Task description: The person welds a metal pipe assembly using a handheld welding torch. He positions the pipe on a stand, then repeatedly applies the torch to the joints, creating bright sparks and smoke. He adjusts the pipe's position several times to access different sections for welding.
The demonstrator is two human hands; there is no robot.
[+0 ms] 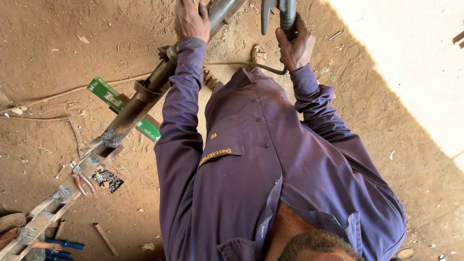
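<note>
My left hand (191, 20) is closed around a long grey metal pipe (140, 104) that slants from the top centre down to the lower left. My right hand (294, 47) grips the handle of a dark clamp-like tool (282, 12) at the top edge. A thin cable (241, 64) runs from that tool across my chest. Both arms, in dark purple sleeves, reach forward over my body. My sandalled feet (258, 53) stand on the dirt between the hands.
The pipe joins a welded angle-iron frame (46, 212) at the lower left. Red-handled pliers (82, 182) and a small pile of metal bits (108, 180) lie by it. A green box (112, 96) lies under the pipe. A blue-handled tool (65, 244) and a short rod (105, 238) rest on the dirt.
</note>
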